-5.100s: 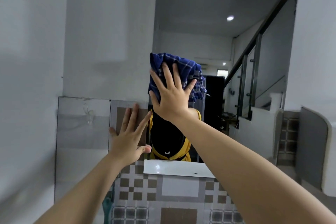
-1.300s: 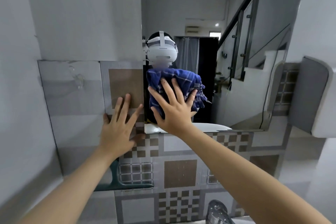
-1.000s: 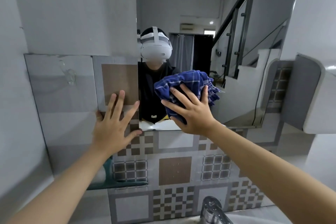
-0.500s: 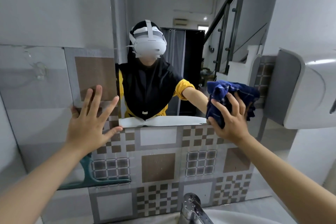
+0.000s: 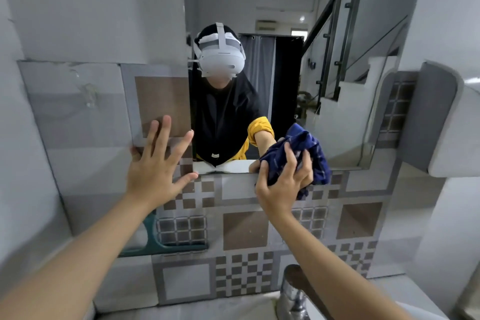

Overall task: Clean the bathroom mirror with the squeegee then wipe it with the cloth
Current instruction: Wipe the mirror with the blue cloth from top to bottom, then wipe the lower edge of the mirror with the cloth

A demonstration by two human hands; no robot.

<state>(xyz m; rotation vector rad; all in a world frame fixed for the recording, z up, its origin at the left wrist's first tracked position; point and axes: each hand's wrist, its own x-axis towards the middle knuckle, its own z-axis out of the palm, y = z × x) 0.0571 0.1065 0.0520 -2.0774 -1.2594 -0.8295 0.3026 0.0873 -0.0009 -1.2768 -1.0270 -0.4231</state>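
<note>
mirror (image 5: 285, 86): frameless, wall-mounted, upright, glass reflecting a person and stairs; lower left corner beside left hand (image 5: 155, 171) | cloth (image 5: 301, 158): dark blue checked, bunched, gripped in right hand (image 5: 283, 184), at mirror's bottom edge | squeegee (image 5: 161, 244): teal, against tiled wall, below left hand, partly hidden by forearm

Mirror (image 5: 285, 2) is smooth glossy glass with a clean reflection. Cloth (image 5: 309, 153) is soft woven fabric, dark blue with a thin pale check, matt and crumpled. Wall tiles (image 5: 244, 231) are glazed ceramic, slight sheen, grey and brown patterns. Faucet (image 5: 292, 293) is shiny polished metal. Squeegee (image 5: 155, 244) looks like teal plastic, semi-gloss. Upper wall (image 5: 91, 8) is matt, painted, smooth.
</note>
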